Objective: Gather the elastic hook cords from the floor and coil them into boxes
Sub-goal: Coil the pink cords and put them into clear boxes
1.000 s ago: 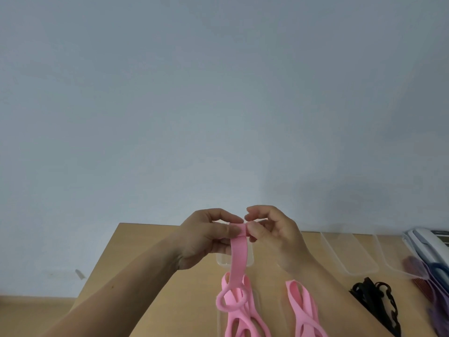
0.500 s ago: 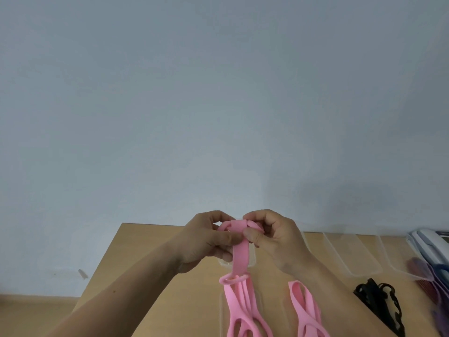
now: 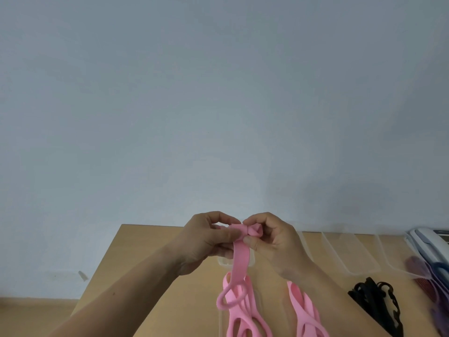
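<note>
Above the table, both hands on one coil.
Your left hand and right hand, equally near, pinch the rolled end of the pink cord; its loose length hangs straight down toward you, so wind downward.

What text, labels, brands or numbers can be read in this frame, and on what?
None can be read. The pink cord, pinched by the left hand and right hand, the clear trays and the black cords show no print.
The white object at the right edge is too blurred to tell.
</note>
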Demonstrator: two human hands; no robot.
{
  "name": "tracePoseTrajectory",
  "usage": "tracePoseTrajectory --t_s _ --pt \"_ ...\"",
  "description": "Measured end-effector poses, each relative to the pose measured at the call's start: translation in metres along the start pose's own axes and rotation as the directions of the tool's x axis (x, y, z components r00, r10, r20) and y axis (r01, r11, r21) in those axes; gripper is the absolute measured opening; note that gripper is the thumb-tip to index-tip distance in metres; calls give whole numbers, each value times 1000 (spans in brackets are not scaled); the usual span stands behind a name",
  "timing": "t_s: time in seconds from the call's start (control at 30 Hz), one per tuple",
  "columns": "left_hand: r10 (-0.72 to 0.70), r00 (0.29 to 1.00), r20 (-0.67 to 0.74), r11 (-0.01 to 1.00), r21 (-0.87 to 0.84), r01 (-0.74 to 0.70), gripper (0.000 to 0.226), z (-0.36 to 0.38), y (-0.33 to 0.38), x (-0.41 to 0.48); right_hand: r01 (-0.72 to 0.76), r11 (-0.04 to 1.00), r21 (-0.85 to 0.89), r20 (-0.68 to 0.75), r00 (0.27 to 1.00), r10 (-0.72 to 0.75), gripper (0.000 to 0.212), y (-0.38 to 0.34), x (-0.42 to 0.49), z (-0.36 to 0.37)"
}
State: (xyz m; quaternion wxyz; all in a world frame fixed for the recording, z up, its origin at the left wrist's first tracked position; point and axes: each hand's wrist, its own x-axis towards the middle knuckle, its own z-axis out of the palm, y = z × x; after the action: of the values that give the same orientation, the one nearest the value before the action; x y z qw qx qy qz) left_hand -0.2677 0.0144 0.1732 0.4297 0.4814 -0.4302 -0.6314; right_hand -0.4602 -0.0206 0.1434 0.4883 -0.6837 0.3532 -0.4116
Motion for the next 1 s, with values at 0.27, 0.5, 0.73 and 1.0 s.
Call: tracePoseTrajectory --t_s 0.27,0.5,0.73,1.0 --pt "217 973 -76 963 183 -200 20 2 -5 3 -214 958 193 38 977 211 36 -9 1 1" --pt "297 954 -35 930 235 -281 25 7 -10 1 -227 957 183 5 973 230 21 -13 1 -4" --pt "158 987 6 958 242 -154 32 8 -8 -5 -177 963 203 -3 984 181 19 -16 -4 -7" --pt "93 993 71 989 109 -100 32 11 1 -10 -101 982 162 -50 993 110 27 -21 -11 -6"
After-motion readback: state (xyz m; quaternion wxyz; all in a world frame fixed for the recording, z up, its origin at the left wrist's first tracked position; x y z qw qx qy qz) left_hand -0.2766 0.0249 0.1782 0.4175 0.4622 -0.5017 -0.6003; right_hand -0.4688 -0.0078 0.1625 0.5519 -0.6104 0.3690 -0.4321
